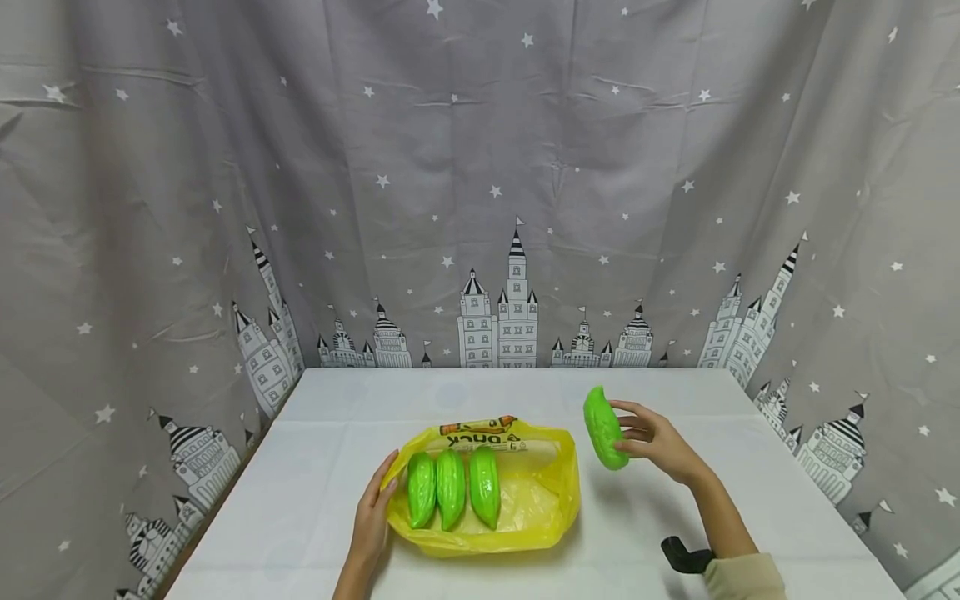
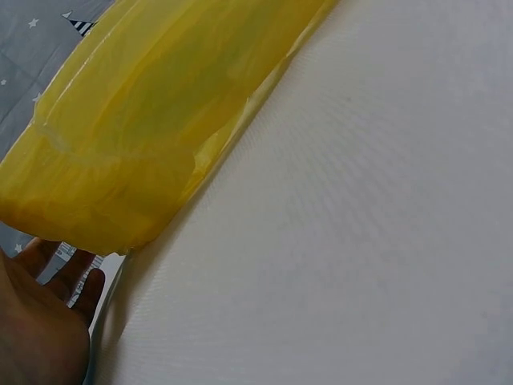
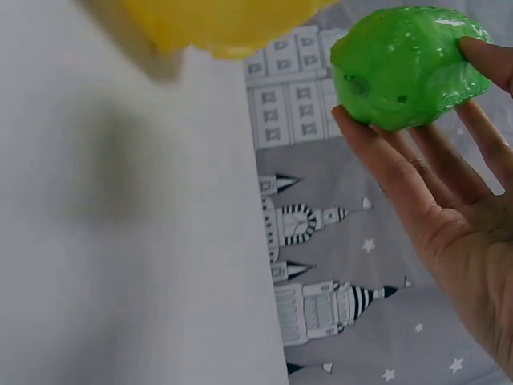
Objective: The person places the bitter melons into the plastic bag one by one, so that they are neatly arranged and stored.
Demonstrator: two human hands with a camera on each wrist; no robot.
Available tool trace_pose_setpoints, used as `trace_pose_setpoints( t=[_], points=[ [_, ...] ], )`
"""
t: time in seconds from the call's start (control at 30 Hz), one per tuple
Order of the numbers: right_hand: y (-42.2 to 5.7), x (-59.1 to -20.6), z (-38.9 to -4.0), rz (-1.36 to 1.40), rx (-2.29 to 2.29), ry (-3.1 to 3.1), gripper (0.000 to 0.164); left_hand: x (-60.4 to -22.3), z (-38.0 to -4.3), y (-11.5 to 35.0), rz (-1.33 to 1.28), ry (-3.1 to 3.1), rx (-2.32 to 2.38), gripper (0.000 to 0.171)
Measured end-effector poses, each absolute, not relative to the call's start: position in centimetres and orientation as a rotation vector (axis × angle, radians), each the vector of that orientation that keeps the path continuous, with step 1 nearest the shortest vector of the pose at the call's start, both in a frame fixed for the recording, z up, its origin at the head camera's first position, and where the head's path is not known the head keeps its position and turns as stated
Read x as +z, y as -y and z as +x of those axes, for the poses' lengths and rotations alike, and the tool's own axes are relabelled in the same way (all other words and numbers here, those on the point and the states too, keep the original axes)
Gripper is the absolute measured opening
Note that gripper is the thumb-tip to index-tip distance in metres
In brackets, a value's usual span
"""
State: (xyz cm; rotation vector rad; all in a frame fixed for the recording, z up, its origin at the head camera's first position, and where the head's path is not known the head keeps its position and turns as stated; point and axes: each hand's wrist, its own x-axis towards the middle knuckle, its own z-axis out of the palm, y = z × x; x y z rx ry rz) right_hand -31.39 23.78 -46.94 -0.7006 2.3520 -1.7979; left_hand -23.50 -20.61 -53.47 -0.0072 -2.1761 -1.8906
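Observation:
A yellow plastic bag (image 1: 540,546) with dark print lies open-mouthed on the white table. Three glossy green bitter gourds (image 1: 450,490), long and pointed at the ends, lie side by side in its left part. My left hand (image 1: 369,517) rests against the bag's left side, its fingers extended along the rim; the left wrist view shows the fingers (image 2: 68,281) at the yellow plastic. To the right of the bag, my right hand (image 1: 660,446) holds another bitter gourd (image 1: 603,429) above the table between thumb and fingers. Its bumpy green skin shows close up in the right wrist view.
The table (image 1: 300,500) has a white cover and runs back to a grey curtain (image 1: 480,167) printed with stars and castles. A black strap piece (image 1: 684,557) sits at my right wrist, by the beige sleeve (image 1: 742,577).

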Motion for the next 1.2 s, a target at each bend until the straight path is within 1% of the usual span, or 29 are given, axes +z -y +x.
trace_pose_setpoints(
  t=[0.23, 0.53, 0.8, 1.03, 1.2],
  points=[
    [-20.4, -45.9, -29.8, -0.696, -1.918, -2.258, 0.064, -55.6, -24.6, 21.3, -0.031, 2.147, -1.886, 0.042],
    [-15.8, -45.3, -27.5, -0.59, -2.034, -2.266, 0.064, -55.9, -24.6, 21.2, -0.079, 2.105, -1.875, 0.043],
    [-12.6, -44.7, -25.8, -0.547, -2.034, -2.357, 0.06, -53.0, -23.2, 20.6, -0.058, 2.143, -1.89, 0.042],
    [-9.5, -44.9, -23.8, -0.488, -2.091, -2.295, 0.06, -52.9, -23.1, 20.6, -0.049, 2.161, -1.889, 0.043],
    [-7.3, -45.8, -22.6, -0.352, -2.119, -2.329, 0.061, -52.9, -23.0, 20.6, -0.052, 2.152, -1.89, 0.042]
  ],
)
